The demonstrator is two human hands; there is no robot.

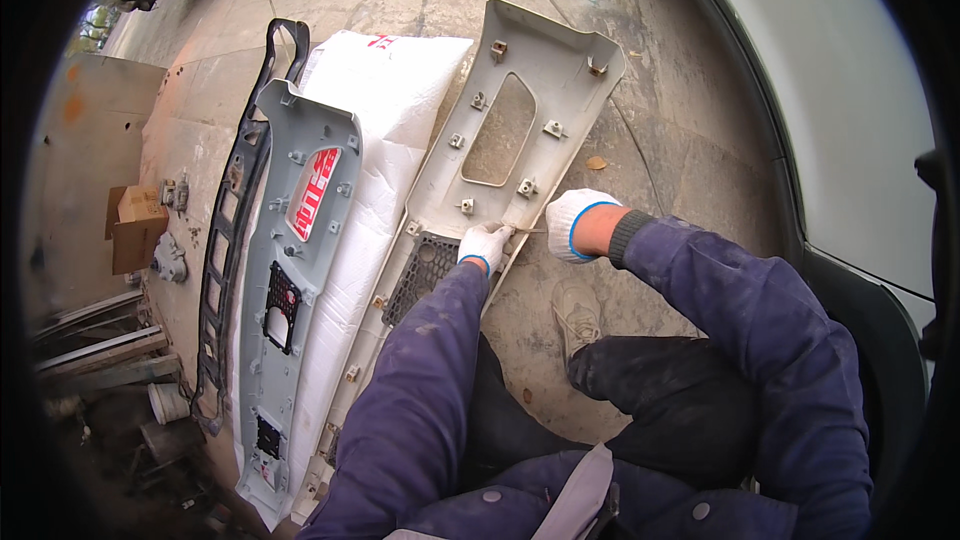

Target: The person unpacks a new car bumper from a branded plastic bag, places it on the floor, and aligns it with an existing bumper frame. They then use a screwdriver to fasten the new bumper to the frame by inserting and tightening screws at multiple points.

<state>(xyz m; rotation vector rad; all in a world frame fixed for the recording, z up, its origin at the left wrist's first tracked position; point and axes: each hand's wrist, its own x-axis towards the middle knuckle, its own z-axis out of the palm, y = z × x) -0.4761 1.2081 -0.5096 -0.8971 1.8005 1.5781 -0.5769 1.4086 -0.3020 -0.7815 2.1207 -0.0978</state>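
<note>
A long beige vehicle trim panel (455, 175) lies back side up, with metal clips, an oval opening and a dark honeycomb grille (420, 275). My left hand (484, 244), in a white knit glove, is closed at the panel's right edge beside the grille; its fingertips are partly hidden. Just right of that edge, my right hand (578, 224) is closed in a matching glove. From its fist a thin shaft (533, 231) points left toward my left fingers. It looks like a slim hand tool, with its handle hidden inside the fist.
Left of the beige panel, a similar grey panel (262, 340) lies on white padded wrapping (385, 120), beside a black slotted frame (215, 270). An open cardboard box (138, 230) and metal scrap are farther left. A pale vehicle body (850, 120) stands close on my right. My shoe (577, 315) is near the panel.
</note>
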